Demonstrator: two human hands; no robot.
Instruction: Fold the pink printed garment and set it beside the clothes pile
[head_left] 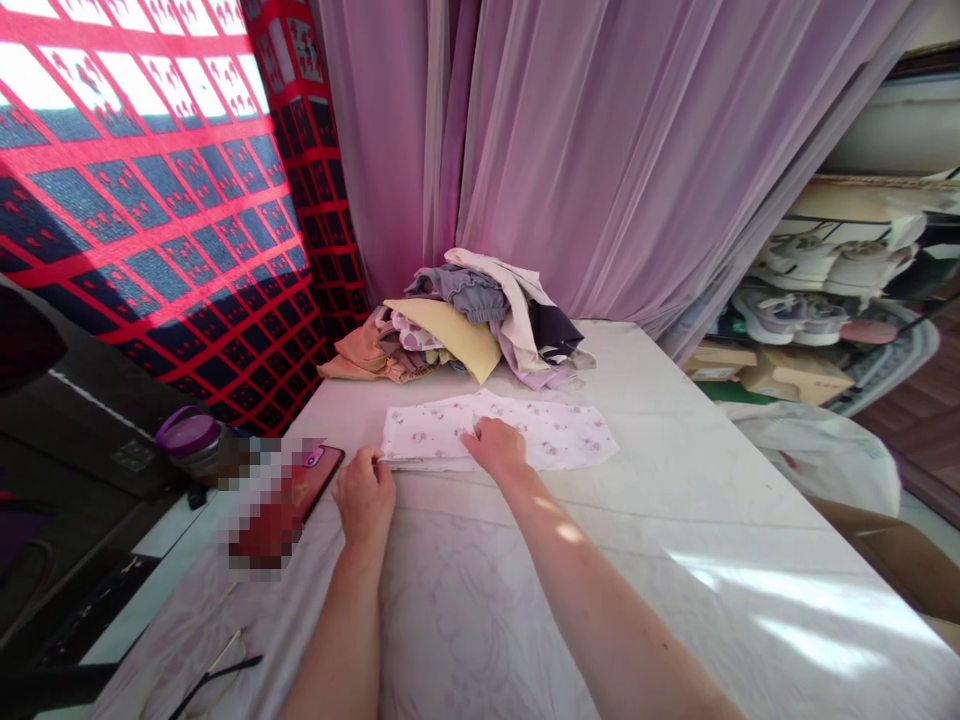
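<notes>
A pale pink garment (427, 430) with a small printed pattern lies folded into a long strip across the table; its exact kind is unclear. At its near left corner, my left hand (365, 495) has thumb and fingers closed on the edge. My right hand (496, 447) rests on the middle of the strip, fingers curled and closed against the fabric. Behind it a heap of clothes (450, 320) is piled up, with orange, yellow, grey-blue, white and dark pieces.
A phone (319, 480), partly blurred out, lies left of my left hand on the table (600, 560). Eyeglasses (217, 675) are at the near left. A purple-lidded container (187, 435) stands farther left. Purple curtains (570, 150) hang behind; a shoe rack (817, 270) stands right.
</notes>
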